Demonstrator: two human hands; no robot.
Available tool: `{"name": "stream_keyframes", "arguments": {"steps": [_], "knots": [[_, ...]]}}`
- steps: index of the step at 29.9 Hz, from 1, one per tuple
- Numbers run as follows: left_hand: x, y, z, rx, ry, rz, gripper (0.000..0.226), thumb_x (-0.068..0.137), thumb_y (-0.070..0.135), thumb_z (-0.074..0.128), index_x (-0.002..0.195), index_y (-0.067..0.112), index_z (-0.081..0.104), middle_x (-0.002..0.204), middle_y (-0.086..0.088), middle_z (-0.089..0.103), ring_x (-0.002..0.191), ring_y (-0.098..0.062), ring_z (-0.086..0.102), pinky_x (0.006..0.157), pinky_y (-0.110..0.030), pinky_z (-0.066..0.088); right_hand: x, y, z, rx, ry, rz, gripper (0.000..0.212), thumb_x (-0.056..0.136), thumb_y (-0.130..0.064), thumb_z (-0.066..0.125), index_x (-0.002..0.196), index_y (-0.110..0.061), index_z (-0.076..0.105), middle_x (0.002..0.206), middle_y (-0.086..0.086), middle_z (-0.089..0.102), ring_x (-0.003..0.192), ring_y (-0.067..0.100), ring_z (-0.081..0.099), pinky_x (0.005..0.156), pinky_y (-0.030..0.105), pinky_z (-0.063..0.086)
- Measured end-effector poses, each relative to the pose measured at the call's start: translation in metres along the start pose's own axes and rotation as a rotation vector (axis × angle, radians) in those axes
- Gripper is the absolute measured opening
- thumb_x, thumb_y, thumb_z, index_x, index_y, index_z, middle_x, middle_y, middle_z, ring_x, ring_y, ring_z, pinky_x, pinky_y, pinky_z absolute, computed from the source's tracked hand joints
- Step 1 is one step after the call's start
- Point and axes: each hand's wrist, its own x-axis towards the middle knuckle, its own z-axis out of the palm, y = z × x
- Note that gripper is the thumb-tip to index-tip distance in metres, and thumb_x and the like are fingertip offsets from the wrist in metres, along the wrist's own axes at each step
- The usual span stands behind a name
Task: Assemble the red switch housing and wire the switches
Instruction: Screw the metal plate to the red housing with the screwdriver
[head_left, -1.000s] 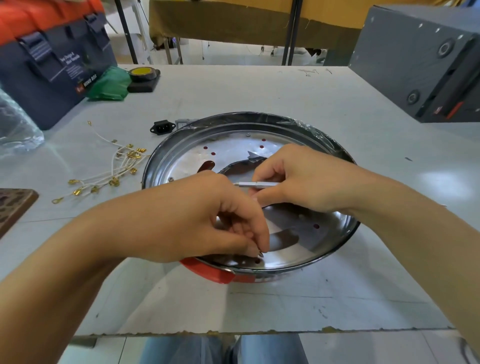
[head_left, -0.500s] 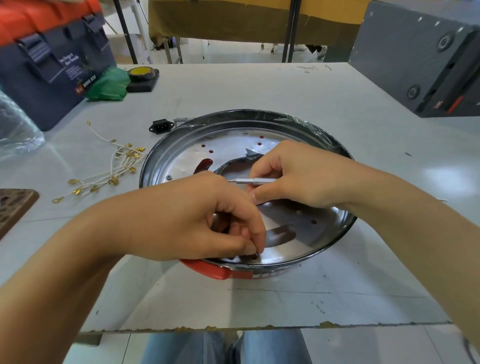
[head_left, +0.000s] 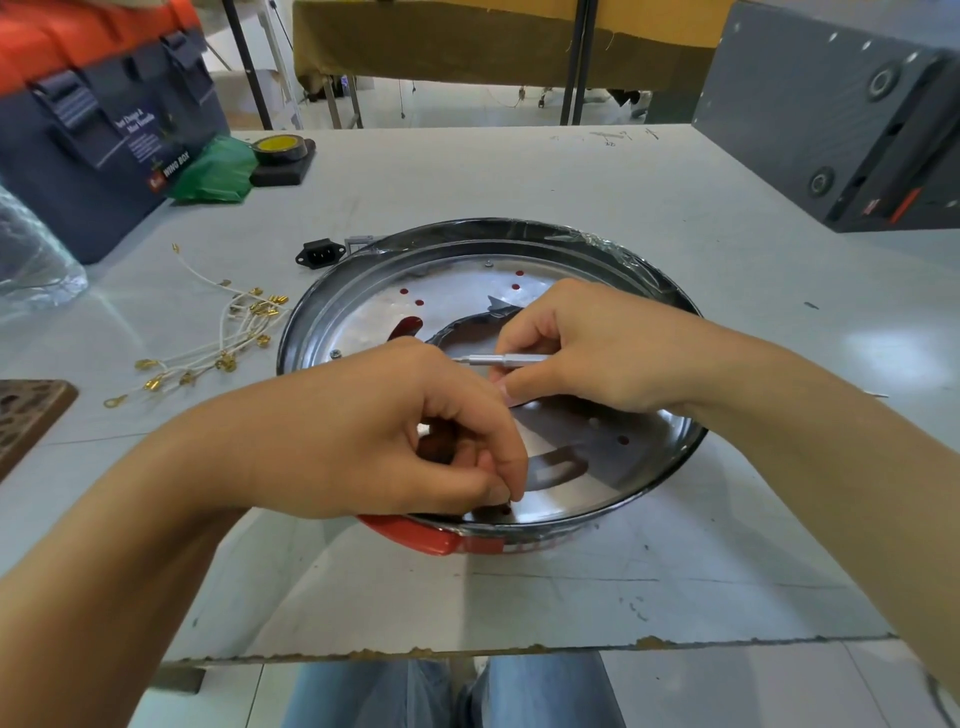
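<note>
On a grey worktable (head_left: 597, 171), a person's two bare hands work over a round, shallow metal pan (head_left: 670, 462) whose shiny base plate is pierced with small holes showing red beneath. At the pan's near edge, a red housing (head_left: 415, 535) juts out from under the rim, touching the table. Over the near left part of the pan, the left hand (head_left: 374, 436) is curled downward, thumb and forefinger pinched tightly together just above the base plate near the rim; whatever sits between the fingertips is too small to make out. Across the pan's middle, the right hand (head_left: 587, 343) is closed around a slim silver screwdriver (head_left: 498, 359), held level with its tip pointing toward the left hand, thumb and fingers wrapped over the handle. Left of the pan lies a loose bundle of white wires (head_left: 218, 343) with brass terminals, spread on the table and apart from the pan. Just beyond the pan's far left rim sits a black power inlet socket (head_left: 319, 253). Farther from the pan on that side stand a dark blue tool bag (head_left: 104, 140) with an orange top, a crumpled green bag (head_left: 218, 171) and a roll of yellow tape (head_left: 283, 148) on a black block. Beyond the pan to the right rests a dark grey case (head_left: 841, 114). Below the table's near edge, blue jeans (head_left: 441, 696) show.
</note>
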Motion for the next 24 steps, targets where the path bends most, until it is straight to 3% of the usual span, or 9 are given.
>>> {"name": "stream_keyframes", "arguments": {"steps": [4,9,14,17,20,22,24], "knots": [[0.0009,-0.0014,0.0017,0.05,0.001,-0.005,0.009,0.084,0.021,0.066,0.084,0.027,0.073,0.075,0.002,0.067,0.07,-0.018,0.063,0.066,-0.027,0.05,-0.0004,0.0001,-0.0004,0.005,-0.003,-0.006,0.02,0.078,-0.028,0.073,0.06,-0.028,0.066,0.049,-0.014,0.057,0.047,-0.001,0.048,0.049,0.016,0.041],[0.0011,-0.0009,0.0017,0.047,-0.005,0.016,0.008,0.084,0.021,0.069,0.087,0.027,0.074,0.073,0.003,0.065,0.067,-0.017,0.06,0.062,-0.016,0.043,-0.0003,-0.0002,0.0001,0.011,-0.002,-0.002,0.02,0.078,-0.027,0.073,0.06,-0.027,0.066,0.047,-0.014,0.056,0.044,0.0,0.046,0.045,0.013,0.037],[0.0013,-0.003,0.002,0.019,0.007,0.008,0.006,0.083,0.024,0.072,0.087,0.028,0.072,0.069,0.008,0.064,0.065,-0.014,0.061,0.061,-0.015,0.046,-0.0006,0.0002,0.0009,0.003,0.0,0.005,0.017,0.078,-0.028,0.073,0.062,-0.027,0.067,0.049,-0.011,0.057,0.046,0.001,0.047,0.047,0.016,0.039],[0.001,-0.0039,0.0024,0.009,0.006,0.004,0.004,0.082,0.023,0.073,0.083,0.027,0.073,0.07,0.005,0.066,0.065,-0.015,0.063,0.061,-0.019,0.047,-0.0011,0.0,-0.0005,0.021,-0.005,0.007,0.012,0.078,-0.027,0.073,0.067,-0.024,0.07,0.057,-0.002,0.063,0.052,0.009,0.053,0.054,0.026,0.044],[0.001,-0.0045,0.0021,0.008,0.011,0.005,0.003,0.081,0.024,0.073,0.083,0.026,0.074,0.071,0.004,0.066,0.064,-0.017,0.062,0.06,-0.021,0.047,-0.002,-0.0012,-0.003,0.061,0.008,-0.008,0.014,0.082,-0.029,0.07,0.08,-0.015,0.072,0.073,0.002,0.072,0.071,0.023,0.063,0.076,0.037,0.05],[0.0005,-0.0047,0.002,0.019,0.023,0.013,0.003,0.081,0.025,0.074,0.082,0.027,0.074,0.072,0.004,0.065,0.065,-0.017,0.062,0.06,-0.021,0.048,-0.0023,-0.0008,-0.0039,0.114,0.043,-0.006,0.016,0.088,-0.03,0.063,0.091,-0.015,0.067,0.076,-0.001,0.074,0.066,0.015,0.059,0.073,0.029,0.047],[0.0001,-0.0045,0.0022,0.024,0.029,0.014,0.002,0.081,0.026,0.073,0.08,0.028,0.073,0.072,0.005,0.064,0.066,-0.018,0.061,0.06,-0.02,0.047,-0.0032,-0.0012,-0.0044,0.203,0.081,-0.006,0.011,0.093,-0.025,0.056,0.101,-0.018,0.057,0.077,0.0,0.074,0.051,0.002,0.048,0.055,0.015,0.04]]}}
